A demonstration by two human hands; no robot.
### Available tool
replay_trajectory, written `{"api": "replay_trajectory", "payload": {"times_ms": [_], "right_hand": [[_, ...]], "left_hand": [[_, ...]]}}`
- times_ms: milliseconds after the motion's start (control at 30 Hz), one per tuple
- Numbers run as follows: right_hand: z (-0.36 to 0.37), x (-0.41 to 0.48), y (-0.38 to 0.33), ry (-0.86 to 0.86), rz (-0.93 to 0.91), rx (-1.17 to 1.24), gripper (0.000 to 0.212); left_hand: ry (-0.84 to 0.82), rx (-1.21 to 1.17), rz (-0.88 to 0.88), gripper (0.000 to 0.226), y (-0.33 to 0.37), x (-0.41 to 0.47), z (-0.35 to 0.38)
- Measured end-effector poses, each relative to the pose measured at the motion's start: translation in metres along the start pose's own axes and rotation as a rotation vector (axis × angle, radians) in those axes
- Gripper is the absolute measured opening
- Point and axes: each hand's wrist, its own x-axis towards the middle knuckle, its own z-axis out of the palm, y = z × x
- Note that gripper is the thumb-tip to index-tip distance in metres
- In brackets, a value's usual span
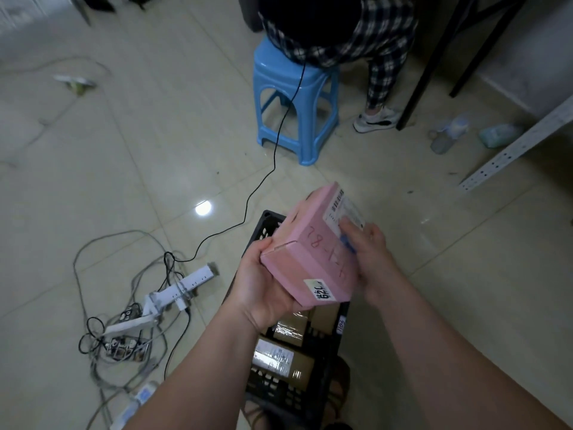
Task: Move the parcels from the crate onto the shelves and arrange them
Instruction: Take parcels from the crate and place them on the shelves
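A pink parcel box [310, 243] with a white shipping label and red handwriting is held above the black crate [322, 361]. My left hand [263, 283] grips its near left corner from below. My right hand [369, 259] holds its right side, fingers curled over the label, with something blue under them. Brown taped parcels [285, 358] lie in the crate beneath my arms. A white perforated shelf upright [514, 147] shows at the right edge.
A person in checked trousers sits on a blue plastic stool [294, 107] just beyond the crate. A black cable [273, 169] runs across the tiled floor to a tangle of power strips and wires [145, 308] on the left. Bottles [449, 131] lie near black table legs.
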Motion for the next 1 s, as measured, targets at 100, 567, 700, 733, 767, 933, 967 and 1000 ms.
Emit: {"api": "replay_trajectory", "payload": {"times_ms": [100, 567, 700, 733, 767, 933, 967, 1000], "right_hand": [[-0.009, -0.030, -0.022, -0.079, 0.049, 0.204, 0.080], [-0.047, -0.148, -0.103, 0.021, -0.261, 0.279, 0.054], [-0.057, -0.185, -0.115, 0.057, -0.376, 0.298, 0.054], [-0.058, -0.194, -0.116, 0.073, -0.394, 0.304, 0.053], [-0.060, -0.202, -0.117, 0.097, -0.412, 0.308, 0.052], [-0.073, -0.234, -0.118, 0.202, -0.436, 0.393, 0.046], [-0.077, -0.240, -0.117, 0.220, -0.439, 0.416, 0.046], [-0.079, -0.245, -0.116, 0.237, -0.443, 0.438, 0.047]], "left_hand": [[-0.057, 0.016, -0.025, 0.059, -0.005, -0.022, 0.023], [-0.088, 0.677, 0.348, 0.057, 0.009, -0.115, 0.134], [-0.229, 0.761, 0.317, 0.039, 0.005, -0.141, 0.159], [-0.233, 0.762, 0.321, 0.036, 0.004, -0.146, 0.164], [-0.240, 0.748, 0.327, 0.031, 0.002, -0.151, 0.168], [-0.230, 0.585, 0.371, 0.052, -0.011, -0.172, 0.185], [-0.232, 0.546, 0.378, 0.054, -0.016, -0.175, 0.189], [-0.240, 0.519, 0.381, 0.052, -0.021, -0.178, 0.192]]}}
